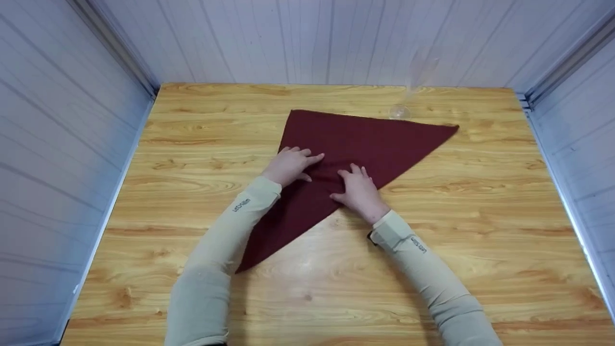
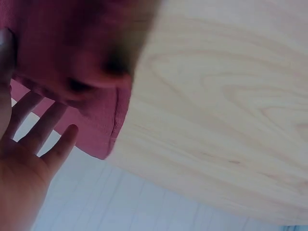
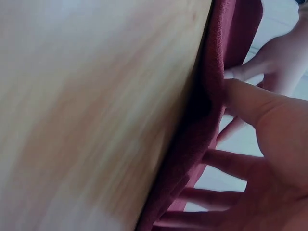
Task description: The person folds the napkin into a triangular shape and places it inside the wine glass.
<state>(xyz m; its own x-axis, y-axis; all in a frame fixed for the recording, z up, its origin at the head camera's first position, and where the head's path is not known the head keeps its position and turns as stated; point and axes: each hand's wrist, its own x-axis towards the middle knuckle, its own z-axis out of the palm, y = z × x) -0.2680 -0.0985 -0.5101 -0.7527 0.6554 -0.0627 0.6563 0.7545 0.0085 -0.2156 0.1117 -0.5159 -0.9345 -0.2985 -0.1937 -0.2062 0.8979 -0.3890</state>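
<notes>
A dark red cloth napkin (image 1: 358, 139) lies on the table, folded into a triangle with its long edge towards the person. My left hand (image 1: 290, 166) rests on its left part, fingers extended across the fabric. Near the middle of the long edge, my right hand (image 1: 358, 190) touches the cloth with its fingers spread. Small wrinkles run between the two hands. The left wrist view shows spread fingers (image 2: 60, 149) beside a hemmed corner. In the right wrist view, the thumb and fingers (image 3: 231, 163) lie against the cloth's edge, which is slightly raised off the wood.
A clear stemmed glass (image 1: 399, 112) stands behind the napkin, its foot close to the back edge of the cloth. The wooden table (image 1: 480, 192) is bounded by pale panelled walls (image 1: 307, 43) at the back and both sides.
</notes>
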